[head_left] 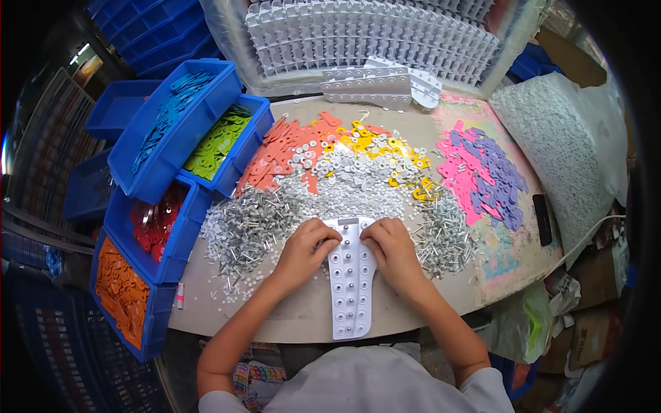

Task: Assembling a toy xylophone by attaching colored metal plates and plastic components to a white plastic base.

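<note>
A long white plastic holder [349, 289] lies upright before me at the table's near edge. Round cups line both its sides, and a column of metal pins runs down its middle. At its upper left edge is my left hand [308, 249], thumb and fingertips pinched together. My right hand [392, 249] pinches in the same way at the upper right edge. Whatever sits in either pinch is too small or hidden to make out. Just beyond the hands spreads a heap of small white round caps [361, 186]. Loose metal rivets [248, 224] lie left of them, and more rivets [446, 237] lie right.
Coral pieces [275, 157], yellow pieces [375, 141], pink pieces [458, 172] and purple pieces [499, 175] cover the table's far side. Blue bins [231, 72] with coloured pieces stand left. White holders [365, 86] lie at the back. A phone-like black object [542, 220] and a filled sack [561, 151] are right.
</note>
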`<act>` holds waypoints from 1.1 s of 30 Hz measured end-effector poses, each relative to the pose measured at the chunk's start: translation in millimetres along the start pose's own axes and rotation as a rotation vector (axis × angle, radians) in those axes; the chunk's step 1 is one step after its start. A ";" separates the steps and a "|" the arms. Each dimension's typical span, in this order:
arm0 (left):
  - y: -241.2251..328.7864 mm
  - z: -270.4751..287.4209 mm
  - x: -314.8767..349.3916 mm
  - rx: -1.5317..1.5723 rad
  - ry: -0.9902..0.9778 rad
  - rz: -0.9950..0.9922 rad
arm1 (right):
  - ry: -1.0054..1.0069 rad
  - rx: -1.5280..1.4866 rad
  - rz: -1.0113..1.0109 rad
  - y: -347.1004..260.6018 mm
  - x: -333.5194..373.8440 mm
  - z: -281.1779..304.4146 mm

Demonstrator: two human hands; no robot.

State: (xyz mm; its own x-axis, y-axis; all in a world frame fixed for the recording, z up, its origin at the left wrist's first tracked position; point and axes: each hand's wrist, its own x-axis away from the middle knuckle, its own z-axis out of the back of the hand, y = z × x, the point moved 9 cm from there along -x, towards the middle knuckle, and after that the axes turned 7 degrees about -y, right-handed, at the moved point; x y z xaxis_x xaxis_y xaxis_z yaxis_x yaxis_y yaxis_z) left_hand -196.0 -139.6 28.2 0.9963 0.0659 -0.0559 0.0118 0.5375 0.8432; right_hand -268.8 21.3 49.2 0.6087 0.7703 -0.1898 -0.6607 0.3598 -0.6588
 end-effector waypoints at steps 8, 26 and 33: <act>10.2 5.2 13.3 -0.188 0.184 -0.137 | 0.086 0.063 -0.041 3.9 1.8 -3.5; -8.7 44.3 -98.5 -0.478 0.213 -0.080 | 0.168 0.172 0.108 -7.2 10.1 2.5; -18.5 30.1 -106.8 -0.565 0.172 -0.132 | 0.224 0.217 -0.057 27.1 -8.0 48.7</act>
State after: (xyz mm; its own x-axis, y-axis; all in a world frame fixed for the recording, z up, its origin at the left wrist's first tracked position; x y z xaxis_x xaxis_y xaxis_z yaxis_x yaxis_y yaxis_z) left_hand -300.0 -181.8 34.6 0.9609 0.0776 -0.2660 0.0403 0.9106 0.4114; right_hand -313.0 50.5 68.3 0.7130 0.6193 -0.3287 -0.6865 0.5213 -0.5069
